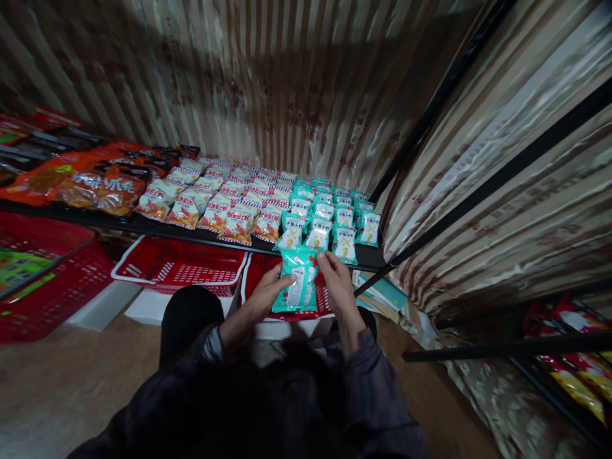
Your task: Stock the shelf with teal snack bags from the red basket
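I hold a teal snack packet upright between both hands, just in front of the low black shelf. My left hand grips its left edge with the thumb laid across the front. My right hand pinches its upper right corner. Right beyond the packet, rows of matching teal packets fill the shelf's right end. To their left lie rows of white and orange packets.
Larger orange bags cover the shelf's left part. Red plastic baskets stand on the floor under the shelf, with another red basket at the left. A striped curtain hangs behind. A black rack with red and yellow packets is at the right.
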The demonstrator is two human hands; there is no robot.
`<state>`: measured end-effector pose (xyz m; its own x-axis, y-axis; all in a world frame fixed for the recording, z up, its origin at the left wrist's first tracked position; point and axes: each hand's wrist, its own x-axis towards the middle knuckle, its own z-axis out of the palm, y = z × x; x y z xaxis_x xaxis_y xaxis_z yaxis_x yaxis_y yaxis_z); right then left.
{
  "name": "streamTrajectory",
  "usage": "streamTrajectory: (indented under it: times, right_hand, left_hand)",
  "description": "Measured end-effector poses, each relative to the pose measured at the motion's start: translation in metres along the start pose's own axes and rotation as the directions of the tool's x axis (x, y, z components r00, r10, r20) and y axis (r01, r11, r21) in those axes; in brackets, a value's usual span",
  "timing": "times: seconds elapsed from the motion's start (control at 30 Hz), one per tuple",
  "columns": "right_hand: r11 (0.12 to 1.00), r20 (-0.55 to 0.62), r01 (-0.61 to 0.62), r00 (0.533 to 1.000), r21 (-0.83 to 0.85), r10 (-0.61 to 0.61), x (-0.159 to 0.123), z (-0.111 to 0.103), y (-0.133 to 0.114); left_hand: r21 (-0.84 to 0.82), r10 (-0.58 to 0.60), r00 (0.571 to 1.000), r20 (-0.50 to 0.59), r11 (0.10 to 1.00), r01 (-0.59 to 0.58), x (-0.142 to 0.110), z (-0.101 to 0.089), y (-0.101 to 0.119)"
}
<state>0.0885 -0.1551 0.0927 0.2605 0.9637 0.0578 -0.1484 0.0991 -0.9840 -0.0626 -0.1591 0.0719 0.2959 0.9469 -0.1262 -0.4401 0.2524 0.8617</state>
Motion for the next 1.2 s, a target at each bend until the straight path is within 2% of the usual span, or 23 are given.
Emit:
streamTrajectory:
  times: [0.07,0.23,0.3,0.4,0.47,0.57,0.8,1.03,1.2]
  right_hand:
    - [0.995,0.029,-0.052,0.998,0.087,0.049,0.004,0.001,0.001]
    - [0.977,-0.099,-0.069,0.991,0.200,0.091,0.004,0.003,0.008]
    - [0.973,-0.126,-0.066,0.987,0.220,0.096,0.004,0.004,0.009]
    - [0.970,-0.144,-0.070,0.984,0.235,0.106,0.003,0.005,0.007]
    - [0.973,-0.147,-0.066,0.984,0.221,0.100,0.002,0.006,0.005]
    - [0.983,-0.154,-0.043,0.985,0.179,0.071,0.000,0.006,0.002]
    - [0.993,-0.257,0.115,0.960,-0.012,-0.114,-0.006,0.004,0.007]
    - [0.993,-0.311,0.116,0.943,-0.025,-0.118,-0.001,0.004,0.011]
    - [0.992,-0.368,0.110,0.926,0.054,-0.083,0.008,0.000,0.013]
  left_hand:
    - [0.032,-0.013,1.000,0.021,0.999,0.012,-0.002,-0.002,-0.001]
    - [0.078,-0.034,0.996,0.088,0.997,0.028,-0.004,-0.002,0.004]
    - [0.061,0.009,0.996,0.091,0.998,-0.014,-0.001,0.001,0.007]
    - [0.064,0.117,0.993,0.030,0.991,-0.119,0.004,0.006,0.013]
    - [0.097,0.159,0.987,-0.018,0.983,-0.156,0.007,0.009,0.017]
    - [0.102,0.158,0.985,-0.073,0.983,-0.150,0.008,0.014,0.019]
    - [0.068,0.159,0.974,-0.160,0.986,-0.150,0.006,0.023,0.014]
    - [0.031,0.108,0.990,-0.086,0.994,-0.106,0.009,0.024,0.013]
    - [0.069,-0.012,1.000,-0.004,0.998,0.012,0.007,0.022,0.008]
